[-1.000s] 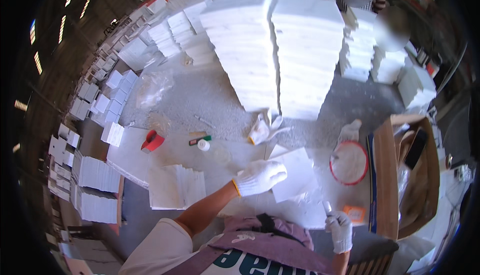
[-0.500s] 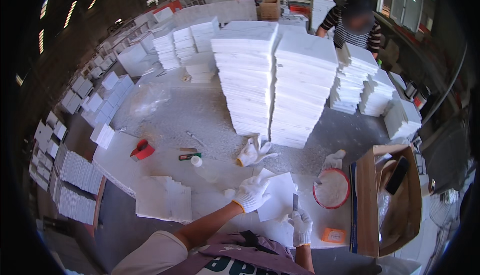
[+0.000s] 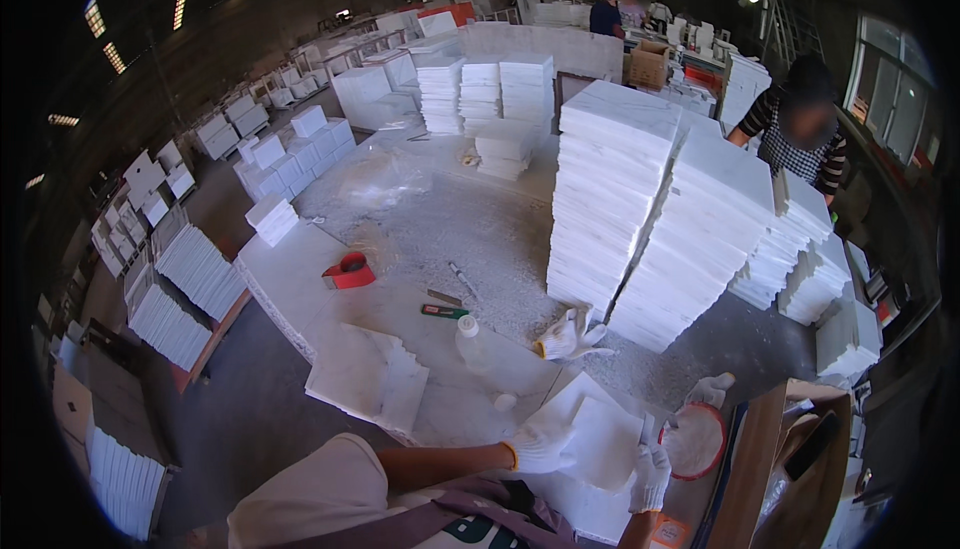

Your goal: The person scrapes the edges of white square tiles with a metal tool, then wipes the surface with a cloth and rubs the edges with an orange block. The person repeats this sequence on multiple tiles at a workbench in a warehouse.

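Note:
My left hand [image 3: 541, 445], in a white knit glove, grips the left edge of a square white marble tile [image 3: 606, 441]. Under and behind it, more white tile surface [image 3: 585, 395] shows. At the tile's right edge is my gloved right hand [image 3: 651, 479], its fingers closed around a scraper whose thin blade is mostly lost against the white. Close by on the right stands a red-rimmed tub of white paste [image 3: 693, 441]. A crumpled white glove [image 3: 570, 334] lies beyond the tile, and a clear bottle with a white cap [image 3: 470, 341] stands to its left.
Two tall stacks of marble tiles [image 3: 612, 199] rise ahead. A short tile pile [image 3: 368, 377], red tape dispenser [image 3: 349, 271] and green box [image 3: 443, 311] sit to the left. An open cardboard box [image 3: 790, 459] stands right. A person [image 3: 800, 129] works behind the right stacks.
My view has swung left, so the bench things shift right and down in the picture. My left hand has moved to the tile's left edge, and my right hand has come to its right edge.

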A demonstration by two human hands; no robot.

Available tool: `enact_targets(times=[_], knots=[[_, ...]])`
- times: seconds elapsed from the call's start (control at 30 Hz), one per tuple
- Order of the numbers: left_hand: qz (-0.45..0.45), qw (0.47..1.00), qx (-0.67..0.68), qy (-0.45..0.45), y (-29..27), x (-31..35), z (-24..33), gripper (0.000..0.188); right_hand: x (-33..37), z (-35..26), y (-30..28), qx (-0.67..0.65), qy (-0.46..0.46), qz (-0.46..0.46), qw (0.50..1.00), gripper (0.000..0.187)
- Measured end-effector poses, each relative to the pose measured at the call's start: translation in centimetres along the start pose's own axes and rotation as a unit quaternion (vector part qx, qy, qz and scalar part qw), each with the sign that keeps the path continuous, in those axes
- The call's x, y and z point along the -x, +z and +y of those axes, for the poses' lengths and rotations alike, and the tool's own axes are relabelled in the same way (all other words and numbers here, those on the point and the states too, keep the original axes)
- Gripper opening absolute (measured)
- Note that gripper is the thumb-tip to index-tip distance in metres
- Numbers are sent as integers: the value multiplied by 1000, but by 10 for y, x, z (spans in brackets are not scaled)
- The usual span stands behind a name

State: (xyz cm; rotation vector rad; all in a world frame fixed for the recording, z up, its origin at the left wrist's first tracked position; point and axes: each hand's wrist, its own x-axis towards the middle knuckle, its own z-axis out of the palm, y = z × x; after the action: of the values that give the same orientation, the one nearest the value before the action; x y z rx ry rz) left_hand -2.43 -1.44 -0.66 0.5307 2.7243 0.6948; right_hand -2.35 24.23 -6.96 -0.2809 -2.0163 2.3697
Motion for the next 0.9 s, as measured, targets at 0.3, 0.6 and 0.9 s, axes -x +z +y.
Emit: enact_targets(times=[0.3,0.6,0.9], knots=[[-10,995,92,28,-20,-3,16,36,71,27,-33,-30,108,11,994,15],[142,980,17,137,-5,-68,8,32,73,10,31,-40,-12,84,996,11],[149,973,79,156,-20,-120,15,59,60,-31,24,286,-160,116,938,11]])
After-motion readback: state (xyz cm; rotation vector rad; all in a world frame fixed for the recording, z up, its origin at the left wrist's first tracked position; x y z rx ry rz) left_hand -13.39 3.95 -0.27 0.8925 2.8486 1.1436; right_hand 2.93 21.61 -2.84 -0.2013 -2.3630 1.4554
